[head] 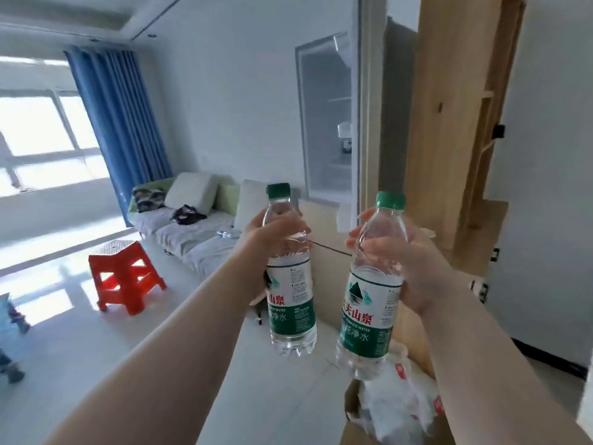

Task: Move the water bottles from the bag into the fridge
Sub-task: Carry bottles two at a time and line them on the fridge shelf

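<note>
— What is shown in the head view?

— Two water bottles are held up in front of the person, upright and apart from each other. The left bottle (290,303) is gripped by the left hand (272,239), whose fingers are wrapped round the clear part above the label. The right bottle (369,309) is gripped the same way by the right hand (414,268). Green caps are seen on both.

— And the bag?

— A white plastic bag (401,403) is seen low at the right, under the right bottle. A cardboard box (353,409) is seen against it; whether the bag lies in the box or beside it cannot be told.

— Where is the fridge?

— A fridge door (321,139) is seen standing open beyond the bottles, its white inner side turned to the camera. A wooden cabinet (449,123) is placed to its right. Neither bottle is in contact with the door.

— What else is visible?

— A sofa (192,236) is set along the far wall, a red stool (126,277) stands on the floor before it, and a blue curtain (118,123) is hung by the window.
</note>
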